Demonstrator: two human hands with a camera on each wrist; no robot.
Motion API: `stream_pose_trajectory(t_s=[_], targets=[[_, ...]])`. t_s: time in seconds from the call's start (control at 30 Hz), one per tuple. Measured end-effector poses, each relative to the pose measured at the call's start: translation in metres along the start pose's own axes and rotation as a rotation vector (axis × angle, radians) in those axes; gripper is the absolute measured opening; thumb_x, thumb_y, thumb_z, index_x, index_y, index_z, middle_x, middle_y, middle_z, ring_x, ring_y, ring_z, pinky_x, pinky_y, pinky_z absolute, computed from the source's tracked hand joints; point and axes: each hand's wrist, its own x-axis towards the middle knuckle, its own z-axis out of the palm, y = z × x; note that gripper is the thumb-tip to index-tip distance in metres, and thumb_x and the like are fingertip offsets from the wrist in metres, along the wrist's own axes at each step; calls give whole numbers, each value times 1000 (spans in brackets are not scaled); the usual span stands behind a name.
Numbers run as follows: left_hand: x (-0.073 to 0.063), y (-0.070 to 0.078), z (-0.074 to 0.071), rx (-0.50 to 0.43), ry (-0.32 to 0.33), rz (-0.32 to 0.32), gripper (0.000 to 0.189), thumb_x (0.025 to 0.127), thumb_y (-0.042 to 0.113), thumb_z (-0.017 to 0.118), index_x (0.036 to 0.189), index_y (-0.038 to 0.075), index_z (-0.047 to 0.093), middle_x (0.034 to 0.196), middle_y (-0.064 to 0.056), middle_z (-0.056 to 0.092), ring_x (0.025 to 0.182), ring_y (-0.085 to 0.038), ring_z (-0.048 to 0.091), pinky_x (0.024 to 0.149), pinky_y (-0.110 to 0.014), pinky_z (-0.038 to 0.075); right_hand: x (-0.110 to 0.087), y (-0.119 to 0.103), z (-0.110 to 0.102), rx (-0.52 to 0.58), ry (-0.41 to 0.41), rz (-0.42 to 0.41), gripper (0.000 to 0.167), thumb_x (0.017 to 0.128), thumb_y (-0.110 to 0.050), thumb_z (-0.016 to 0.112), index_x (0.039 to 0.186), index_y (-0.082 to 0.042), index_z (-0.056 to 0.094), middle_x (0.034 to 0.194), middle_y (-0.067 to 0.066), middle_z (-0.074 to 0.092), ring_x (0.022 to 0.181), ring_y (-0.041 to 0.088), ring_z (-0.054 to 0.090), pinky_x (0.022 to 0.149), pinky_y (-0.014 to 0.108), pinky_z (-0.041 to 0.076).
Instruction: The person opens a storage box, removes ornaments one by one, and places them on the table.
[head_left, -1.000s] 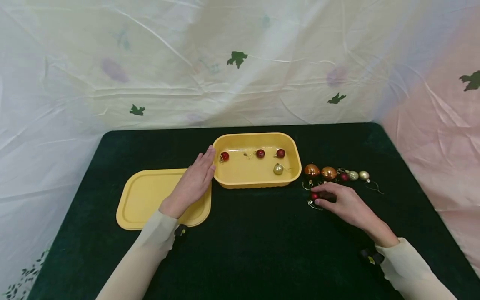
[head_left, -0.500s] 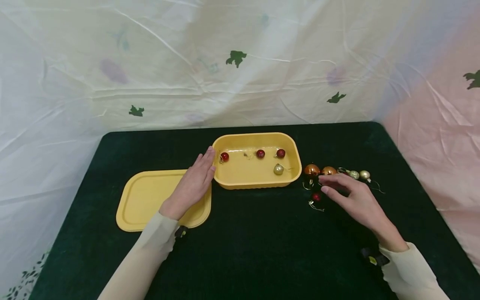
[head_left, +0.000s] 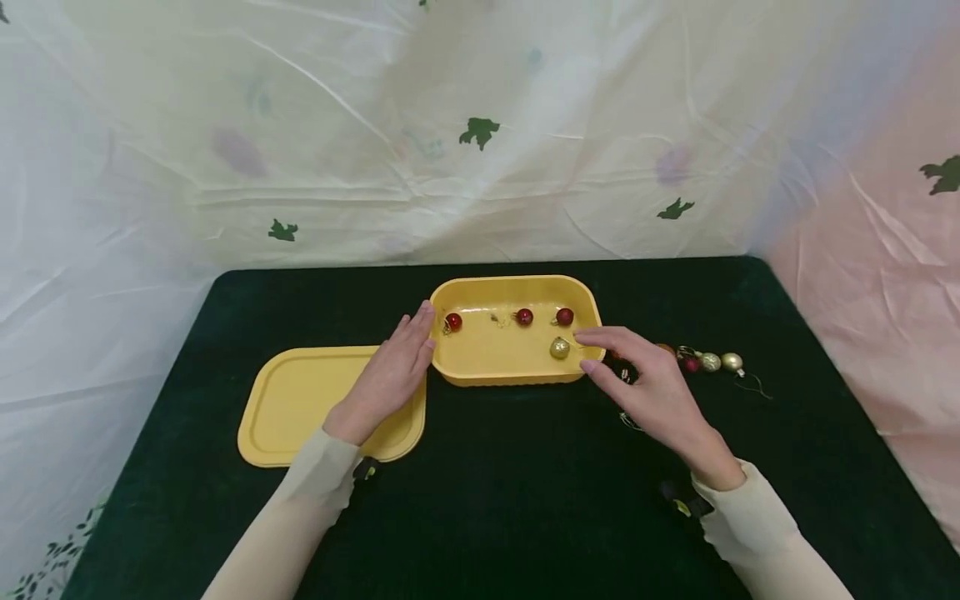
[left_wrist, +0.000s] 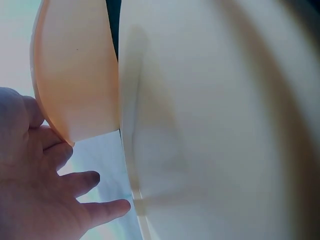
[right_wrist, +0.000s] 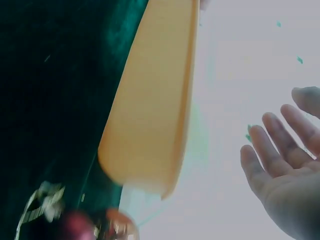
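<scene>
A yellow plastic box (head_left: 517, 377) holds three small red Christmas baubles (head_left: 524, 317) and a gold bauble (head_left: 559, 347). My left hand (head_left: 386, 375) lies with straight fingers along the box's left end; in the left wrist view its fingers touch the rim. Over the box's right front corner is my right hand (head_left: 648, 387), thumb and fingers spread, close to the gold bauble. The right wrist view shows that palm with nothing in it. More baubles lie right of the box: a pale gold one (head_left: 732, 362), a glittery gold one (head_left: 710, 362), a red one (head_left: 690, 364). Copper baubles are mostly hidden behind my right hand.
The yellow lid (head_left: 300, 408) lies flat left of the box, partly under my left forearm and hand. A dark green cloth (head_left: 510, 500) covers the table. Behind it hangs a pale patterned curtain (head_left: 360, 150).
My right hand has let go of the red bauble right of the box, risen and moved left to the box's right edge. My left hand stays at the box; the view has tilted slightly.
</scene>
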Motion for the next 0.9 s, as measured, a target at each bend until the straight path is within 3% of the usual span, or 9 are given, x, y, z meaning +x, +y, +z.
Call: stream_pose_trajectory(t_s=[0.1,0.2,0.53,0.9], targets=[[0,0,2,-7,-9,-10,61,115,37,32,167,14,12,174,0,7,159,-27,13,126,-49,16,12,-6,13,25,-19,-22,32,101,-19,71,132,-18,71,137,0,66,129,20,60,108,43,49],[0,-1,2,-8,-4,-6,61,115,37,32,167,14,12,174,0,8,159,-27,14,127,-49,16,25,-11,25,51,-31,-39,32,101,-22,71,132,-17,70,138,0,66,131,22,58,109,54,46],[2,-3,0,-5,20,35,60,115,31,35,166,10,13,173,-5,11,158,-25,15,127,-48,14,67,-17,65,69,-132,-51,38,102,-31,68,136,-14,68,143,3,63,134,23,57,111,51,44],[3,-5,0,-21,26,51,58,115,30,33,166,8,16,173,-9,14,158,-31,18,126,-50,16,100,-11,93,83,-290,19,44,103,-30,67,143,-13,61,146,4,61,135,26,56,111,48,46]])
